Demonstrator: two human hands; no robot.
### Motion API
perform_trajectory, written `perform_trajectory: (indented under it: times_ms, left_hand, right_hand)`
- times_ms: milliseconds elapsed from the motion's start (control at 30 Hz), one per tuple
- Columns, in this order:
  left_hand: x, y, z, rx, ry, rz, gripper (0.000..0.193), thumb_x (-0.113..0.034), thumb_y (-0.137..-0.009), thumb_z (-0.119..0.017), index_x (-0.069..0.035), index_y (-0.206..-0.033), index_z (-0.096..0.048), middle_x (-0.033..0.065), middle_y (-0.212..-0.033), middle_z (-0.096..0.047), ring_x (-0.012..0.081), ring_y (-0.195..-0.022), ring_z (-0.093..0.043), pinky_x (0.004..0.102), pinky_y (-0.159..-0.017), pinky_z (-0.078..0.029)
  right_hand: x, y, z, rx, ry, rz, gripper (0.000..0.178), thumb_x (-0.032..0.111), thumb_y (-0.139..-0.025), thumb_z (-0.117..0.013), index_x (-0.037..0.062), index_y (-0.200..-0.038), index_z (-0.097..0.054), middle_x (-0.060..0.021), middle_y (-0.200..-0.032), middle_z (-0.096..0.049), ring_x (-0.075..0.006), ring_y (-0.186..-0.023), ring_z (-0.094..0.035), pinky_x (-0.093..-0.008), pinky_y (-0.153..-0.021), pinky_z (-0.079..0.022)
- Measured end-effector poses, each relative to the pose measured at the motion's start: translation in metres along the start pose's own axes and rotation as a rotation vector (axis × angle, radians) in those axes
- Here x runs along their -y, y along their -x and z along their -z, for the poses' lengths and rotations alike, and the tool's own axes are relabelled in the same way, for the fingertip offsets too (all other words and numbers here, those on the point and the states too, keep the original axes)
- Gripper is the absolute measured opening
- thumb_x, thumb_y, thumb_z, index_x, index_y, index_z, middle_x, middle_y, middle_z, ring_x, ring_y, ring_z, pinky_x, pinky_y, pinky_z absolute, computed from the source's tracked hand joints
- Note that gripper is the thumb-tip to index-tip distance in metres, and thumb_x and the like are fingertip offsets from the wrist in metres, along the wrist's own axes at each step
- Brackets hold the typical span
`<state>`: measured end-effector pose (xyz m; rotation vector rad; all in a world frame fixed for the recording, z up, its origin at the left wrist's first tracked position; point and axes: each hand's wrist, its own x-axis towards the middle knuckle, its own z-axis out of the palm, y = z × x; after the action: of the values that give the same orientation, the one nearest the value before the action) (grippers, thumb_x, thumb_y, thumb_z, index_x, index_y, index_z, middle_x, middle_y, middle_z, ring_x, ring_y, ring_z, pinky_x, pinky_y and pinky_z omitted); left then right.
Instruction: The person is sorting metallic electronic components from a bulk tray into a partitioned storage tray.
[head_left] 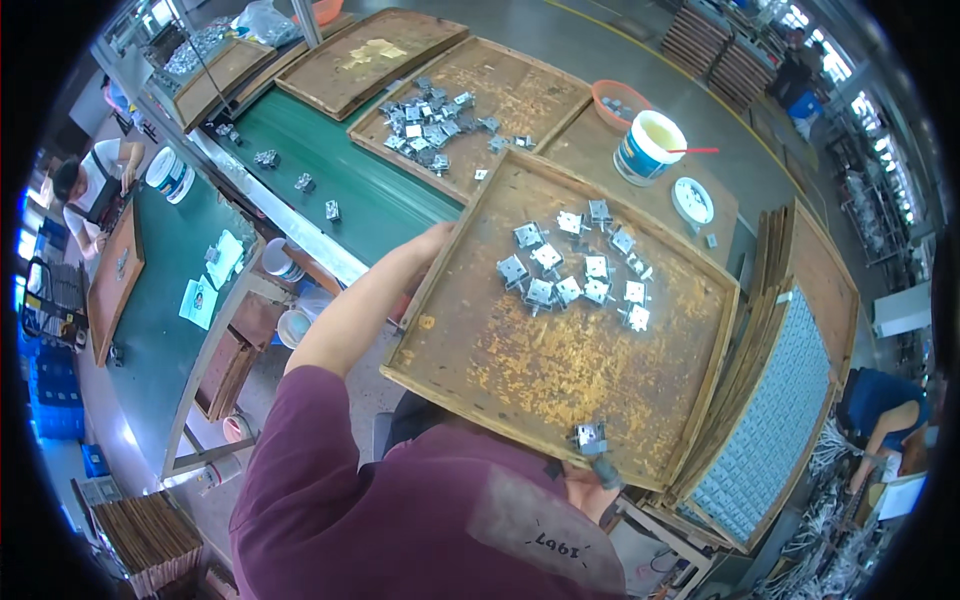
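A worn wooden tray [520,340] is tilted in front of me, held between my two hands. My left hand [435,243] grips its left rim toward the far corner, its fingers mostly hidden behind the wood. At the near edge my right hand [590,490] is closed on the rim, with a grey cover on the thumb or a finger showing over it. Several small metal box-shaped parts [546,257] lie loosely in the tray's far half. One more metal part [590,437] sits by the near rim, beside my right hand.
Ahead, a second wooden tray [530,80] holds a heap of metal parts. A green conveyor [380,190] carries several more. A white bucket [650,147] and an orange basket [617,98] stand beyond my tray. Stacked trays [765,420] are at right. Another person [100,185] works at left.
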<state>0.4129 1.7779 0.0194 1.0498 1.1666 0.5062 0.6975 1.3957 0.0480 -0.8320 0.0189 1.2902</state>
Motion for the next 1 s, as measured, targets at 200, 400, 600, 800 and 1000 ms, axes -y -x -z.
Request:
perform_trajectory:
  times_ms: [200, 400, 600, 800, 1000]
  left_hand:
    - [0.007, -0.039, 0.003, 0.257, 0.240, 0.151, 0.036, -0.015, -0.094, -0.057, 0.003, -0.126, -0.059, 0.0134, -0.115, -0.067, 0.0198, -0.101, -0.066, 0.0364, -0.084, -0.055]
    - [0.027, 0.006, -0.019, 0.344, 0.390, 0.144, 0.036, -0.014, -0.094, -0.057, 0.002, -0.126, -0.058, 0.0133, -0.115, -0.067, 0.0200, -0.101, -0.066, 0.0365, -0.084, -0.056]
    - [0.071, 0.096, 0.010, 0.352, 0.564, 0.115, 0.037, -0.014, -0.094, -0.057, 0.002, -0.127, -0.058, 0.0133, -0.116, -0.066, 0.0202, -0.101, -0.066, 0.0367, -0.085, -0.056]
    - [0.079, 0.113, -0.015, 0.263, 0.781, 0.056, 0.037, -0.014, -0.094, -0.057, 0.002, -0.127, -0.057, 0.0133, -0.116, -0.066, 0.0205, -0.101, -0.066, 0.0369, -0.085, -0.056]
    - [0.117, 0.193, -0.001, 0.066, 0.667, -0.291, 0.040, -0.014, -0.094, -0.057, -0.002, -0.132, -0.053, 0.0117, -0.117, -0.065, 0.0207, -0.101, -0.067, 0.0370, -0.086, -0.057]
  right_hand:
    - [0.004, 0.007, -0.014, -0.006, 0.007, 0.029, 0.066, 0.015, -0.074, -0.074, 0.0079, -0.135, -0.050, -0.0133, -0.128, -0.060, -0.0344, -0.116, -0.059, -0.0546, -0.100, -0.048]
    - [0.007, 0.004, -0.018, 0.042, -0.043, 0.006, 0.067, 0.015, -0.071, -0.074, 0.0072, -0.134, -0.052, -0.0119, -0.125, -0.062, -0.0325, -0.116, -0.059, -0.0547, -0.099, -0.049]
    - [0.002, 0.003, -0.010, 0.095, -0.058, 0.028, 0.067, 0.015, -0.072, -0.070, 0.0055, -0.136, -0.051, -0.0109, -0.125, -0.063, -0.0315, -0.115, -0.059, -0.0495, -0.104, -0.044]
    - [-0.014, -0.002, 0.001, 0.120, -0.231, 0.155, 0.063, 0.011, -0.078, -0.066, -0.0023, -0.137, -0.047, -0.0199, -0.128, -0.059, -0.0362, -0.116, -0.058, -0.0485, -0.103, -0.046]
    - [-0.014, -0.022, 0.011, 0.382, -0.203, 0.180, 0.056, 0.012, -0.087, -0.062, -0.0101, -0.136, -0.045, -0.0286, -0.136, -0.051, -0.0406, -0.126, -0.052, -0.0564, -0.110, -0.040]
